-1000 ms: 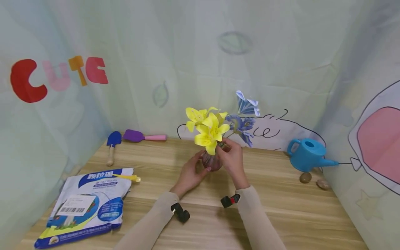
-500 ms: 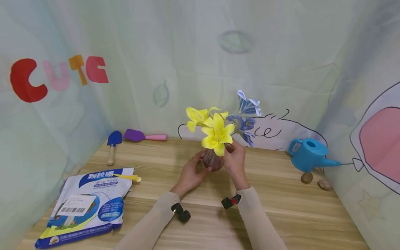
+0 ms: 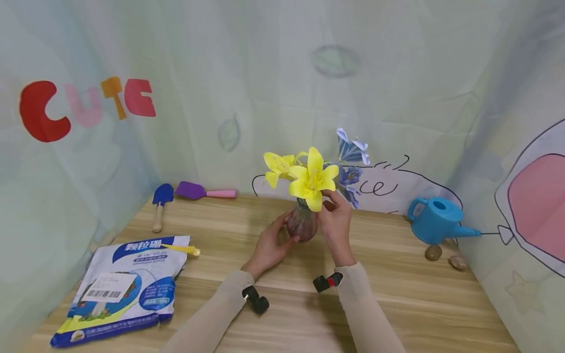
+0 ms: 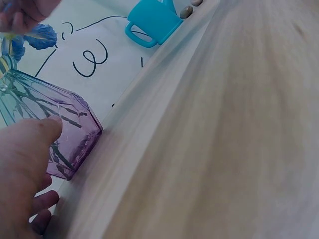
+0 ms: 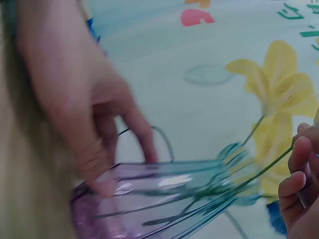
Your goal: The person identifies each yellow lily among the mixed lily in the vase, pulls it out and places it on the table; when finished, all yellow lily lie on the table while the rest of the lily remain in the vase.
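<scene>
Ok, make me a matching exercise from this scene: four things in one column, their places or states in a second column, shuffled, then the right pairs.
Things:
1. glass vase
2. watering can
3. bag
4. purple trowel

Places or states:
A. lies flat at the table's near left
B. held by the left hand, flowers in it
C. stands at the far right, by two pebbles
D. lies at the back wall, beside a blue shovel

Pairs: 1-B, 2-C, 3-A, 4-D

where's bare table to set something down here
Bare wood lies between the vase and the blue watering can, and between the fertilizer bag and the left hand. Crowded: the left back corner with the trowels.
</scene>
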A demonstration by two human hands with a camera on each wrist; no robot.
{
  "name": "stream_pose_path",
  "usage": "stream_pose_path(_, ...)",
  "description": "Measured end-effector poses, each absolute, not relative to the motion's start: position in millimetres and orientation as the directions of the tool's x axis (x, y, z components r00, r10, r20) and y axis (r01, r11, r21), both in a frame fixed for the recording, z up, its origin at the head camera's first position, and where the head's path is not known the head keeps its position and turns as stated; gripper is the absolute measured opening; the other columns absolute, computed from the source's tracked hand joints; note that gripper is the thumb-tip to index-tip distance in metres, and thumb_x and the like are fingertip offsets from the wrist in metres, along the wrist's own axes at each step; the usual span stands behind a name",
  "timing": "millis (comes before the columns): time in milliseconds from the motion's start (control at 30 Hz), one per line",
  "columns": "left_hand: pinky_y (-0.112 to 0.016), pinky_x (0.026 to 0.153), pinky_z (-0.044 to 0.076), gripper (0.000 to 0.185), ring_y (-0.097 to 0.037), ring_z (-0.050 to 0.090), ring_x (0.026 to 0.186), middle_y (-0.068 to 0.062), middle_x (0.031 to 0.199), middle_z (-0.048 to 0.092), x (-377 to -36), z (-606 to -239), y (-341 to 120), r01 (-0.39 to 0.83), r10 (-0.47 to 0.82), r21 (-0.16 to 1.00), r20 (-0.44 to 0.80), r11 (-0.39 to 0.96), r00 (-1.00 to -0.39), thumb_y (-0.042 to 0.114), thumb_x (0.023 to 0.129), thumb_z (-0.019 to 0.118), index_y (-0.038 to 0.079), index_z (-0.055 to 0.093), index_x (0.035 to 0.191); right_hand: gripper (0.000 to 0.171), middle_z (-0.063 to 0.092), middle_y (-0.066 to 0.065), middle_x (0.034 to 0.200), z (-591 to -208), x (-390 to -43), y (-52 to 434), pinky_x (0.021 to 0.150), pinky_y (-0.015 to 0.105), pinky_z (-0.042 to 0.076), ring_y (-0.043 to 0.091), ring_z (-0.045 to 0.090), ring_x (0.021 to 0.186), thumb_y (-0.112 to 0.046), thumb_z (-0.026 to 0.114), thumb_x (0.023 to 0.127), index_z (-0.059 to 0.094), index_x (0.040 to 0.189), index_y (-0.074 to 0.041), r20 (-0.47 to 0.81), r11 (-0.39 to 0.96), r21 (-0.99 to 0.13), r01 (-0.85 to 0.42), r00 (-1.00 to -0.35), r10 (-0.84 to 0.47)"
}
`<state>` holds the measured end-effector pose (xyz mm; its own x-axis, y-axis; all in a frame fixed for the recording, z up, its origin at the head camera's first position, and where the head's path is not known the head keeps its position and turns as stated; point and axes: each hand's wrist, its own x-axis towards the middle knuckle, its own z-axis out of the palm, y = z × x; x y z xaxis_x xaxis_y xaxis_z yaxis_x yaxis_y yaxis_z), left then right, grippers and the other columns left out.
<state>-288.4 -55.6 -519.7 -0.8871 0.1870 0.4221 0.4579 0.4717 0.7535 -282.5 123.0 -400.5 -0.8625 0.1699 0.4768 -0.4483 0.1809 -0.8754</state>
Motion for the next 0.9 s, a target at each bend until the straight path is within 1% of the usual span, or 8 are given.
stream_pose_path(67,-0.056,0.115,0.054,0.077,-0.036,0.066,0.135,-0.018,0.145,0.068,-289.0,-520.9,-56.3,0.447,0.182,0.753,0.413,0.482,-0.892,0.026,0.098,0.080,0.021,0.043,0.165,0.022,0.075,0.016,0.105,-390.7,-282.8,121.6,0.049,0.020,0.048,0.012,0.062,0.057,-0.008,0.072,0.098,0.080,0.119,-0.006,0.505,0.174,-0.860,-0.479,-0.848,0.161)
stream_pose_path(100,-0.056,0.114,0.054,0.077,-0.037,0.066,0.134,-0.018,0.144,0.068,-289.3,-521.5,-56.5,0.444,0.181,0.752,0.411,0.487,-0.893,0.026,0.098,0.079,0.021,0.043,0.165,0.022,0.076,0.013,0.109,-385.3,-283.1,120.8,0.050,0.020,0.049,0.012,0.062,0.057,-0.009,0.073,0.098,0.080,0.118,-0.007,0.523,0.177,-0.849,-0.497,-0.837,0.158)
stream_pose_path(200,-0.058,0.114,0.053,0.076,-0.037,0.066,0.134,-0.018,0.144,0.069,-289.0,-521.8,-57.1,0.439,0.180,0.751,0.406,0.493,-0.896,0.028,0.098,0.079,0.022,0.042,0.164,0.020,0.077,0.006,0.102,-368.1,-283.3,118.8,0.049,0.020,0.048,0.011,0.057,0.051,-0.013,0.074,0.100,0.081,0.117,-0.006,0.580,0.155,-0.814,-0.560,-0.799,0.158)
stream_pose_path(433,-0.057,0.118,0.051,0.077,-0.038,0.064,0.138,-0.019,0.147,0.067,-287.9,-518.6,-54.2,0.422,0.187,0.764,0.380,0.488,-0.906,0.029,0.098,0.080,0.023,0.042,0.165,0.018,0.073,-0.018,0.090,-335.1,-279.9,119.2,0.046,0.018,0.043,0.003,0.053,0.048,-0.012,0.074,0.101,0.079,0.114,-0.001,0.692,0.133,-0.722,-0.679,-0.700,0.179)
stream_pose_path(600,-0.058,0.116,0.052,0.077,-0.038,0.064,0.136,-0.019,0.146,0.067,-289.1,-519.0,-53.9,0.425,0.190,0.762,0.383,0.489,-0.904,0.028,0.098,0.080,0.023,0.042,0.165,0.016,0.065,-0.014,0.067,-323.4,-275.0,121.7,0.044,0.018,0.040,0.004,0.049,0.044,-0.008,0.074,0.099,0.078,0.111,0.003,0.718,0.127,-0.693,-0.709,-0.665,0.208)
stream_pose_path(667,-0.057,0.115,0.053,0.078,-0.038,0.065,0.135,-0.019,0.145,0.068,-290.1,-519.7,-54.2,0.430,0.191,0.755,0.389,0.495,-0.901,0.028,0.098,0.080,0.023,0.042,0.165,0.017,0.067,-0.011,0.069,-320.4,-273.5,123.3,0.044,0.018,0.042,0.004,0.050,0.045,-0.007,0.074,0.099,0.078,0.111,0.004,0.717,0.130,-0.694,-0.709,-0.661,0.222)
stream_pose_path(800,-0.058,0.114,0.054,0.078,-0.038,0.066,0.134,-0.019,0.145,0.068,-291.2,-520.5,-54.3,0.432,0.193,0.750,0.390,0.501,-0.901,0.029,0.098,0.080,0.024,0.041,0.165,0.019,0.075,-0.010,0.092,-317.4,-271.4,129.1,0.048,0.016,0.046,0.002,0.056,0.050,-0.010,0.074,0.100,0.078,0.114,0.002,0.716,0.161,-0.694,-0.701,-0.653,0.247)
stream_pose_path(900,-0.058,0.114,0.054,0.079,-0.038,0.066,0.134,-0.019,0.145,0.068,-291.1,-519.5,-54.2,0.431,0.196,0.755,0.387,0.495,-0.901,0.028,0.097,0.080,0.024,0.041,0.165,0.020,0.075,-0.011,0.098,-318.5,-270.5,134.9,0.050,0.015,0.047,0.002,0.058,0.052,-0.014,0.076,0.100,0.079,0.115,-0.001,0.707,0.184,-0.704,-0.685,-0.655,0.265)
